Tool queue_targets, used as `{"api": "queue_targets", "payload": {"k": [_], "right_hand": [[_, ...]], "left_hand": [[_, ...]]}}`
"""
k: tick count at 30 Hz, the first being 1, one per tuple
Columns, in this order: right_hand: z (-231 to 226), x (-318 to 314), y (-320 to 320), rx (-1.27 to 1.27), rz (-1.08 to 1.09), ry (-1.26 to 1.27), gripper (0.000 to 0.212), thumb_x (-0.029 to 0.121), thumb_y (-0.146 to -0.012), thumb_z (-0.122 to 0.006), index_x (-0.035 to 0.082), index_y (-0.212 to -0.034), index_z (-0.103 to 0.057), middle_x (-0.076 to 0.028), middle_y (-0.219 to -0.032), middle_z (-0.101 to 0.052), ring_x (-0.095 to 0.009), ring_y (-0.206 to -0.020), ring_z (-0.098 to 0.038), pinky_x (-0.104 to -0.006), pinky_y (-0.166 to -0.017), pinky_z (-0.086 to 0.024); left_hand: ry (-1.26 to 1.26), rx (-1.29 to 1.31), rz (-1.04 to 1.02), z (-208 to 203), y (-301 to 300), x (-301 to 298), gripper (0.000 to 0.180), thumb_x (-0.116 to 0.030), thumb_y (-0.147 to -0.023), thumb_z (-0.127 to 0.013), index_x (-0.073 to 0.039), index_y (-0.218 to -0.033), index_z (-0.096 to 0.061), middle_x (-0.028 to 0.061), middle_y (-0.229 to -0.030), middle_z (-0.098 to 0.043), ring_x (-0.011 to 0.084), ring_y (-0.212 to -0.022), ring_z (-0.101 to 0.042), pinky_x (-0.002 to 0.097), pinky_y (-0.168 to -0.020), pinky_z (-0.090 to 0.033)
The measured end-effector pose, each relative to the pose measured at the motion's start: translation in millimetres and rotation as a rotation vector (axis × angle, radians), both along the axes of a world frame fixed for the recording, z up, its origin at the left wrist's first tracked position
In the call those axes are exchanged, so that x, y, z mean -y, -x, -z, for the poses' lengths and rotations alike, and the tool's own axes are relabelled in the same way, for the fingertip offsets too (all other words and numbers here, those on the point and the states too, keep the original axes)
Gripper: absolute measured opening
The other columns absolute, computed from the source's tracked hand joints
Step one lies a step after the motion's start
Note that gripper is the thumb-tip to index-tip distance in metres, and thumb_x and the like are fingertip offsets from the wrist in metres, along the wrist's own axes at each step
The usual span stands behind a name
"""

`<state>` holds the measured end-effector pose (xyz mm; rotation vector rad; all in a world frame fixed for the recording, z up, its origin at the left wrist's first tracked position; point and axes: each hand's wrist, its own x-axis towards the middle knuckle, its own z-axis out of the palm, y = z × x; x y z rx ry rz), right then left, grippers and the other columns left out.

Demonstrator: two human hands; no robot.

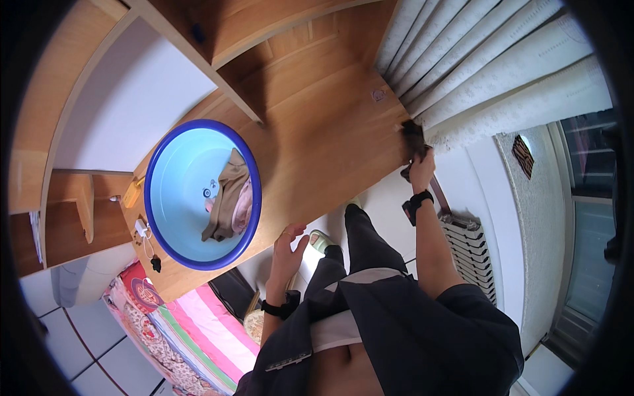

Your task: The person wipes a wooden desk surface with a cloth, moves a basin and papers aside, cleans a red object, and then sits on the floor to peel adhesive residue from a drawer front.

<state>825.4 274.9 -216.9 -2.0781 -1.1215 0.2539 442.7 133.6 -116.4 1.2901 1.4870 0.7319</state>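
Right hand (421, 170) grips a dark, blurred item (413, 134); left hand (286, 257) hangs loose, apart, near the tub (175, 198), clothes (229, 198) already inside; remainder unclear.

desk (317, 162) middle — open lane | left: blue basin (162, 191) blocks | right end — curtain (495, 59) hangs
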Motion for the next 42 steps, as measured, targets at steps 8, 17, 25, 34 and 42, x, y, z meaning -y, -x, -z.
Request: {"api": "queue_targets", "payload": {"k": [8,17,25,34,42], "right_hand": [[3.8,64.4,251.1,0.476,-0.841,0.269,0.046,0.044,-0.089,-0.058,0.005,-0.114,-0.058,-0.022,-0.131,-0.050,-0.042,-0.131,-0.039,-0.0641,-0.102,-0.031],[34.3,-65.8,291.4,0.390,-0.821,-0.008,0.037,0.034,-0.090,-0.057,0.005,-0.113,-0.057,-0.020,-0.140,-0.042,-0.044,-0.143,-0.021,-0.0714,-0.110,-0.013],[48.0,-173.1,83.2,0.498,-0.439,0.522,0.059,0.045,-0.101,-0.034,0.007,-0.147,-0.038,-0.013,-0.160,-0.022,-0.039,-0.148,-0.006,-0.0708,-0.111,-0.006],[36.8,-26.4,-26.3,0.093,0.075,0.054,0.024,0.009,-0.087,-0.060,-0.001,-0.108,-0.055,-0.022,-0.116,-0.059,-0.042,-0.112,-0.051,-0.0498,-0.096,-0.040],[-16.1,75.5,132.8,-0.060,-0.394,-0.129,0.035,0.036,-0.077,-0.076,0.007,-0.085,-0.059,-0.012,-0.085,-0.056,-0.032,-0.089,-0.053,-0.0478,-0.081,-0.038]], "left_hand": [[0.103,-0.071,-0.053,-4.3,28.6,42.1,0.031,-0.008,-0.088,-0.064,0.000,-0.117,-0.061,0.0146,-0.109,-0.068,0.0263,-0.103,-0.066,0.0368,-0.090,-0.051],[0.111,-0.125,-0.164,-10.4,28.5,40.4,0.029,-0.006,-0.091,-0.062,0.001,-0.118,-0.060,0.0149,-0.109,-0.067,0.0246,-0.104,-0.065,0.0347,-0.090,-0.052],[0.052,-0.106,-0.155,-11.0,7.4,10.8,0.029,-0.005,-0.090,-0.062,0.002,-0.118,-0.060,0.0169,-0.111,-0.067,0.0279,-0.105,-0.066,0.0372,-0.092,-0.051],[0.051,-0.116,-0.019,-14.9,11.6,19.9,0.031,-0.007,-0.089,-0.063,-0.001,-0.119,-0.060,0.0147,-0.111,-0.067,0.0273,-0.105,-0.065,0.0383,-0.092,-0.050],[0.086,-0.135,-0.010,-13.1,46.8,55.9,0.030,-0.008,-0.089,-0.063,-0.001,-0.119,-0.061,0.0146,-0.113,-0.067,0.0267,-0.104,-0.065,0.0378,-0.092,-0.049]]}}
